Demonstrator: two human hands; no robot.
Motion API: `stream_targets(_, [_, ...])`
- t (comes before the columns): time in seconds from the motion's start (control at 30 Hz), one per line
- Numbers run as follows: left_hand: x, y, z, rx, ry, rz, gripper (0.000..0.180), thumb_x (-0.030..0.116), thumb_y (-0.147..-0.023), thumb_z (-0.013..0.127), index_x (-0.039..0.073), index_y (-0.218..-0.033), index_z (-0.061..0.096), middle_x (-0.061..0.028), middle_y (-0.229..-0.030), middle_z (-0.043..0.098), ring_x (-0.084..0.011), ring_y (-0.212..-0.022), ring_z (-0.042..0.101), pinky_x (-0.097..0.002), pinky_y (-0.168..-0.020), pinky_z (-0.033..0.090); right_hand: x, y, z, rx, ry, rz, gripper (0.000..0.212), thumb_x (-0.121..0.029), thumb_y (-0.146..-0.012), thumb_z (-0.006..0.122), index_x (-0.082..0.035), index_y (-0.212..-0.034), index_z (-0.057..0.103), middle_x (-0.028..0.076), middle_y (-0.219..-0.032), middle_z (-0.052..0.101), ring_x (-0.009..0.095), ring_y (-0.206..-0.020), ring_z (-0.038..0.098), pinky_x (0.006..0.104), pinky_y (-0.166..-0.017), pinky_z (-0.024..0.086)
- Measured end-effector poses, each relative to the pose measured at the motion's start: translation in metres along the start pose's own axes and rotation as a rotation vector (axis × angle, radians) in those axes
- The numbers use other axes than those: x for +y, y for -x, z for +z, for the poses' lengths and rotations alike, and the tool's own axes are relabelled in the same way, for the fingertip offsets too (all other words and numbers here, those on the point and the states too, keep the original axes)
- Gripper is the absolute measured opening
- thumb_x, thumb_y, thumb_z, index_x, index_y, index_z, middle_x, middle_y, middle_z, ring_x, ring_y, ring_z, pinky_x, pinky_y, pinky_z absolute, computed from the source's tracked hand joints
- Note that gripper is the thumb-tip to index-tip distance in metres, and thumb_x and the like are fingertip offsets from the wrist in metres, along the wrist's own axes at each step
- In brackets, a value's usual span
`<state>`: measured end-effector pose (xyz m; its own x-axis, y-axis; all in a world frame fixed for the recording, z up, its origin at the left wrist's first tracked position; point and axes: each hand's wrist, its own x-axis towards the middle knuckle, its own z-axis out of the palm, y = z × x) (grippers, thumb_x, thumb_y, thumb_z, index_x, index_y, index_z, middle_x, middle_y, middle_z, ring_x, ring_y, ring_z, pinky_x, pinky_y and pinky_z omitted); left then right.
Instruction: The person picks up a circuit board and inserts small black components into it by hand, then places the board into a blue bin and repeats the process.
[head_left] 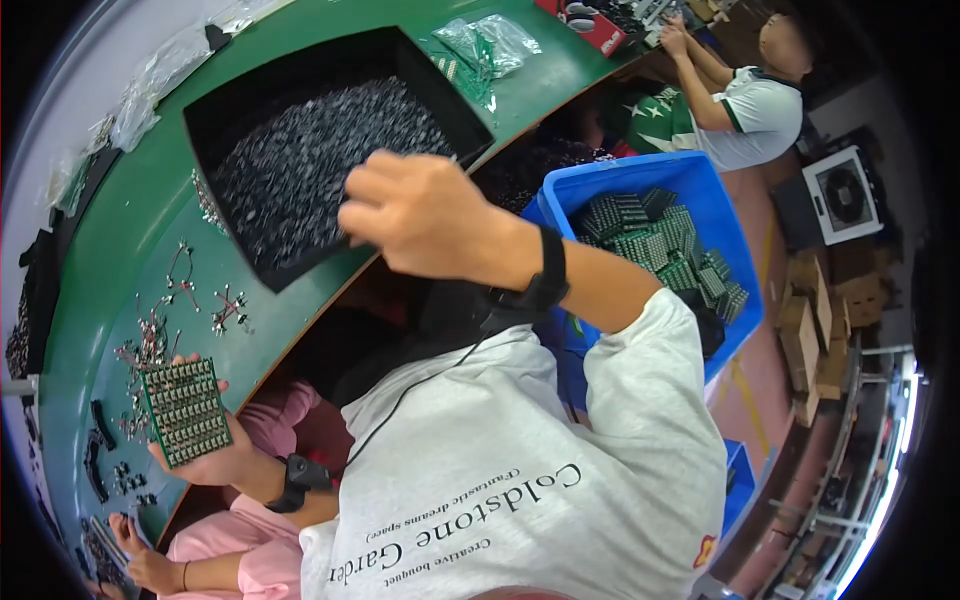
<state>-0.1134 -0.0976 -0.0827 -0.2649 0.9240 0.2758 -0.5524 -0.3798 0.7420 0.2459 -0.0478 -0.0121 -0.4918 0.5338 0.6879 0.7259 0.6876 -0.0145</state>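
Note:
At the left, my left hand (pixel 225 460) holds a green circuit board panel (pixel 187 412) from beneath and the side. Rows of small pale parts cover its upward face. My right hand (pixel 425 215) is raised at the near side of a black tray (pixel 225 110), its fingers drawn together. Whatever the fingertips hold, if anything, is hidden from here. A heap of small black pieces (pixel 320 140) lies in the tray, slightly blurred. Beyond the circuit board, small parts with red and black wires (pixel 145 345) are scattered on the green table (pixel 110 250).
A blue bin (pixel 735 200) full of circuit board panels (pixel 660 245) stands to my right. Clear plastic bags (pixel 490 45) lie on the table's far end. One co-worker (pixel 750 110) sits at upper right; another's hands (pixel 150 565) work at lower left. Cardboard boxes (pixel 805 330) stand farther right.

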Motion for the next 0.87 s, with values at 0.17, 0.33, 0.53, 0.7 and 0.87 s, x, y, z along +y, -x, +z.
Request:
stream_targets(0.17, [-0.011, 0.009, 0.003, 0.034, 0.09, -0.108, 0.082, 0.061, -0.094, 0.034, -0.006, -0.141, 0.041, -0.0343, -0.132, 0.048, -0.0467, -0.118, 0.053, -0.0446, -0.072, 0.06, 0.076, -0.017, -0.023, 0.01, 0.173, 0.179, 0.025, -0.022, -0.067, 0.08, -0.01, -0.082, 0.064, 0.006, -0.081, 0.057, 0.027, -0.078, 0.061, 0.038, -0.063, 0.051])
stream_targets(0.33, [-0.023, 0.016, -0.001, 0.035, 0.086, -0.139, 0.077, 0.061, -0.095, 0.033, -0.001, -0.141, 0.041, -0.0335, -0.13, 0.05, -0.0472, -0.115, 0.055, -0.0446, -0.072, 0.061, 0.183, -0.014, -0.033, -0.006, 0.439, 0.413, 0.036, -0.032, -0.073, 0.08, -0.007, -0.097, 0.069, 0.01, -0.092, 0.066, 0.033, -0.087, 0.065, 0.0404, -0.072, 0.053])
stream_targets(0.53, [-0.039, 0.022, 0.012, -0.017, 0.14, -0.148, 0.084, 0.067, -0.096, 0.027, -0.003, -0.141, 0.039, -0.0333, -0.128, 0.052, -0.049, -0.112, 0.056, -0.051, -0.07, 0.063, 0.317, 0.029, -0.041, -0.227, 0.712, 0.683, 0.042, -0.037, -0.08, 0.072, -0.007, -0.109, 0.069, 0.011, -0.104, 0.068, 0.035, -0.1, 0.064, 0.045, -0.082, 0.052])
stream_targets(0.7, [-0.054, 0.015, 0.036, -0.006, 0.099, -0.277, 0.094, 0.075, -0.092, 0.032, -0.004, -0.143, 0.037, -0.0363, -0.127, 0.05, -0.0516, -0.112, 0.055, -0.0512, -0.066, 0.063, 0.366, 0.058, -0.022, -0.302, 0.718, 0.876, 0.037, -0.035, -0.082, 0.069, -0.009, -0.109, 0.068, 0.012, -0.108, 0.067, 0.036, -0.104, 0.064, 0.048, -0.086, 0.051])
stream_targets(0.87, [-0.074, 0.009, 0.053, -0.014, 0.095, -0.406, 0.103, 0.081, -0.087, 0.034, -0.004, -0.146, 0.032, -0.0381, -0.128, 0.048, -0.0532, -0.113, 0.055, -0.0532, -0.066, 0.063, 0.392, 0.067, -0.006, -0.458, 0.71, 1.002, 0.05, -0.039, -0.079, 0.073, -0.011, -0.12, 0.067, 0.013, -0.121, 0.066, 0.034, -0.11, 0.063, 0.0452, -0.091, 0.052])
